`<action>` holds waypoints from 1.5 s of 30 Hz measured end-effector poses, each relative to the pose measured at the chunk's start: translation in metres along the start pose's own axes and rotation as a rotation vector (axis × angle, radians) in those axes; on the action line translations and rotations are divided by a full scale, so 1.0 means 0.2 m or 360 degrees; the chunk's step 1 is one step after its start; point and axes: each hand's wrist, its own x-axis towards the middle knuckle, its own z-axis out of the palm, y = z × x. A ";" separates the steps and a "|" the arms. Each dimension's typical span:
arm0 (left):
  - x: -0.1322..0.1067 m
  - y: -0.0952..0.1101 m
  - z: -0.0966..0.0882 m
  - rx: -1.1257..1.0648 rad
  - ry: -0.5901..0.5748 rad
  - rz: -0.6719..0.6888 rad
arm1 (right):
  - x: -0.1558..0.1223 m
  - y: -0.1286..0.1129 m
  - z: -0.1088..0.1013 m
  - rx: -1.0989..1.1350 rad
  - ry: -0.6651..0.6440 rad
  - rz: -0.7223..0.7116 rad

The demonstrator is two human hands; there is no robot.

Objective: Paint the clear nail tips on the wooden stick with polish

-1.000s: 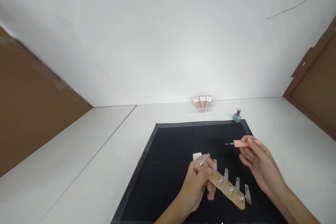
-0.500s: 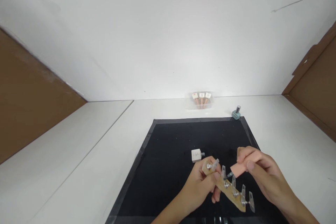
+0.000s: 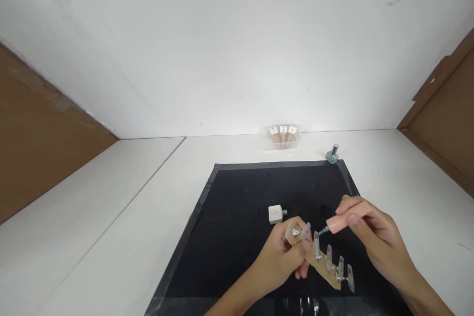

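My left hand (image 3: 283, 252) grips the upper end of a tan nail-tip stand (image 3: 324, 272), which slants down to the right. Several clear nail tips (image 3: 329, 258) stand up from it on silvery mounts. In my right hand (image 3: 381, 237) is a nail polish brush with a peach cap (image 3: 346, 218), held between thumb and fingers. Its dark bristle end (image 3: 324, 230) is at the upper part of the second nail tip (image 3: 316, 244); whether they touch, I cannot tell. Beyond my left hand, a white nail polish bottle (image 3: 275, 214) lies with its threaded neck to the right.
A black mat (image 3: 237, 197) with taped edges covers part of the white table (image 3: 159, 217). At the back, a clear tray (image 3: 283, 144) holds three peach-handled pieces with white labelled ends. A teal bottle-like item with a grey stem (image 3: 332, 157) stands by the mat's far right corner.
The brush has moved up, from near the base of the second nail tip to its upper part. My left hand keeps its hold on the stand. The view has shifted slightly.
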 end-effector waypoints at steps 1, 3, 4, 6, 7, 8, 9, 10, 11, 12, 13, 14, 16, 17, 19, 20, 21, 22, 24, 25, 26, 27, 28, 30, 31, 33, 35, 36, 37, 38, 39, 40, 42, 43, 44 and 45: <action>0.00 0.00 0.00 0.0018 0.0016 -0.0022 | 0.00 0.00 0.00 0.0009 -0.0016 -0.0032; 0.00 0.01 0.00 0.0055 0.0037 -0.0053 | 0.00 0.00 0.00 0.0021 -0.0111 -0.0066; 0.00 0.02 0.01 0.0076 0.0041 -0.0060 | 0.00 0.00 0.00 0.0001 -0.0145 -0.0065; 0.00 0.02 0.01 0.0115 0.0044 -0.0070 | 0.00 -0.01 0.00 -0.0058 -0.0129 -0.0054; 0.00 0.02 0.01 0.0135 0.0045 -0.0076 | 0.00 0.00 0.00 -0.0073 -0.0103 -0.0061; 0.00 0.02 0.01 0.0152 0.0046 -0.0081 | 0.00 0.00 0.00 -0.0079 -0.0090 -0.0075; 0.00 0.01 0.01 0.0168 0.0047 -0.0085 | 0.00 0.00 0.00 -0.0079 -0.0102 -0.0087; 0.00 0.01 0.01 0.0181 0.0043 -0.0088 | 0.00 0.00 0.00 -0.0081 -0.0129 -0.0093; 0.00 0.01 0.01 0.0191 0.0040 -0.0087 | 0.00 0.00 0.00 -0.0093 -0.0159 -0.0085; 0.00 0.01 0.01 0.0197 0.0038 -0.0083 | 0.00 0.01 -0.01 -0.0116 -0.0174 -0.0069; 0.00 0.01 0.01 0.0203 0.0035 -0.0079 | 0.00 0.01 -0.01 -0.0141 -0.0164 -0.0051; 0.00 0.01 0.01 0.0210 0.0033 -0.0076 | 0.00 0.01 -0.01 -0.0155 -0.0138 -0.0042; 0.00 0.01 0.01 0.0237 0.0042 -0.0073 | 0.00 0.01 -0.02 -0.0143 -0.0113 -0.0067; -0.01 0.01 0.01 0.0258 0.0049 -0.0068 | 0.00 0.01 -0.02 -0.0133 -0.0145 -0.0087; 0.00 0.01 0.01 0.0309 0.0065 -0.0053 | 0.00 0.01 -0.02 -0.0144 -0.0243 -0.0105; 0.00 0.01 0.01 0.0338 0.0073 -0.0041 | 0.00 0.01 -0.03 -0.0173 -0.0261 -0.0100; 0.00 0.01 0.01 0.0369 0.0081 -0.0029 | 0.00 0.01 -0.03 -0.0209 -0.0241 -0.0097; 0.00 0.01 0.00 0.0406 0.0087 -0.0020 | 0.00 0.01 -0.03 -0.0234 -0.0202 -0.0105; 0.00 0.01 0.00 0.0494 0.0101 0.0007 | 0.00 0.01 -0.03 -0.0215 -0.0170 -0.0173; 0.00 0.02 0.00 0.0546 0.0109 0.0028 | 0.00 0.01 -0.03 -0.0193 -0.0212 -0.0213; 0.00 0.02 0.00 0.0601 0.0117 0.0054 | 0.00 0.01 -0.03 -0.0183 -0.0272 -0.0243; 0.00 0.03 0.00 0.0653 0.0123 0.0081 | 0.00 0.01 -0.03 -0.0192 -0.0323 -0.0256; 0.00 0.03 0.00 0.0698 0.0128 0.0106 | 0.01 0.02 -0.04 -0.0222 -0.0340 -0.0260; 0.00 0.05 0.00 0.0759 0.0137 0.0132 | 0.01 0.02 -0.03 -0.0309 -0.0270 -0.0267; 0.00 0.05 0.00 0.0779 0.0141 0.0139 | 0.01 0.02 -0.03 -0.0326 -0.0229 -0.0288; 0.00 0.06 0.00 0.0818 0.0153 0.0174 | 0.01 0.02 -0.03 -0.0314 -0.0254 -0.0332; 0.00 0.06 0.00 0.0869 0.0161 0.0232 | 0.01 0.02 -0.03 -0.0321 -0.0354 -0.0336; 0.00 0.06 0.00 0.0895 0.0160 0.0258 | 0.01 0.02 -0.04 -0.0348 -0.0374 -0.0328; 0.00 0.06 0.00 0.0916 0.0160 0.0276 | 0.01 0.02 -0.04 -0.0386 -0.0353 -0.0320; 0.00 0.06 0.00 0.0935 0.0158 0.0287 | 0.00 0.02 -0.04 -0.0419 -0.0300 -0.0323; 0.00 0.06 0.00 0.0952 0.0159 0.0292 | 0.00 0.02 -0.04 -0.0431 -0.0243 -0.0337; 0.01 0.06 0.00 0.0963 0.0161 0.0295 | 0.01 0.02 -0.04 -0.0422 -0.0211 -0.0352; 0.01 0.06 0.00 0.0976 0.0169 0.0309 | 0.01 0.02 -0.04 -0.0387 -0.0260 -0.0354; 0.01 0.06 0.00 0.0979 0.0173 0.0319 | 0.01 0.02 -0.03 -0.0389 -0.0310 -0.0343; 0.01 0.06 0.00 0.0981 0.0171 0.0328 | 0.02 0.02 -0.03 -0.0411 -0.0345 -0.0330; 0.01 0.06 0.00 0.0985 0.0169 0.0335 | 0.02 0.02 -0.03 -0.0449 -0.0348 -0.0320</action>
